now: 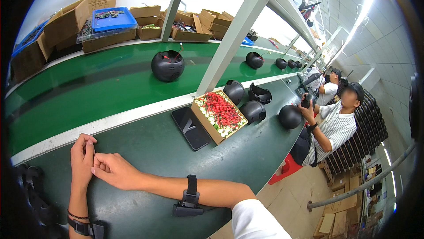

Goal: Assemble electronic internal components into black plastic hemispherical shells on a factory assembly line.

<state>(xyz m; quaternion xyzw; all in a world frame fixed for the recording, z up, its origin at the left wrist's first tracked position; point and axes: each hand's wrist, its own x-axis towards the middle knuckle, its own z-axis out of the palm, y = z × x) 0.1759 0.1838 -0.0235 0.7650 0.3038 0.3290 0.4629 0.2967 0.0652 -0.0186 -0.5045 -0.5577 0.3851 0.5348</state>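
My left hand (82, 158) rests at the near left of the dark green worktable (145, 150), its fingers loosely curled in with nothing seen in them. Against its side lies my right hand (113, 170), closed in a loose fist and also holding nothing visible. Nearest to the hands is a flat black phone-like device (191, 128). Right beside that device stands an open cardboard box (216, 135) of red wires (221, 109) and small round whitish-green parts. Behind the box are black rounded shells (234, 91), several in all.
A green conveyor belt (123, 73) carries black round housings (168, 66). Cartons (66, 22) and a blue tray (114, 19) line its far side. A grey post (236, 36) rises at the table's edge. To the right, a co-worker (333, 126) sits near a black ball-shaped housing (290, 116).
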